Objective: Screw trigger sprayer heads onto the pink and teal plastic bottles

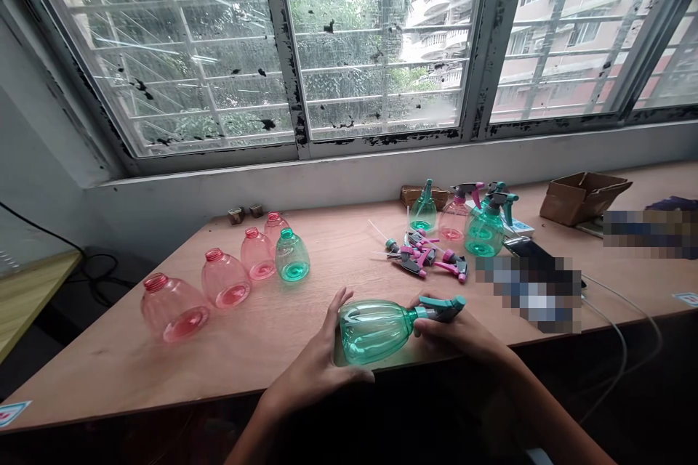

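Observation:
A green clear spray bottle (376,330) lies on its side in the air near the table's front edge, its base to the left. My right hand (450,327) is closed around the neck and the teal-and-grey trigger head (443,307) fitted on it. My left hand (321,360) is open around the base end, fingers raised behind it and thumb stretched out below; whether the palm touches the bottle I cannot tell. Beyond my right hand is a pile of loose pink-and-grey trigger heads (422,256) with thin tubes.
Several headless bottles stand at left: pink ones (226,280) and a green one (293,258). At the back right are bottles with trigger heads, green (484,229) and pink (454,220). A cardboard box (581,200), a dark phone (537,258) and white cables (627,305) are farther right.

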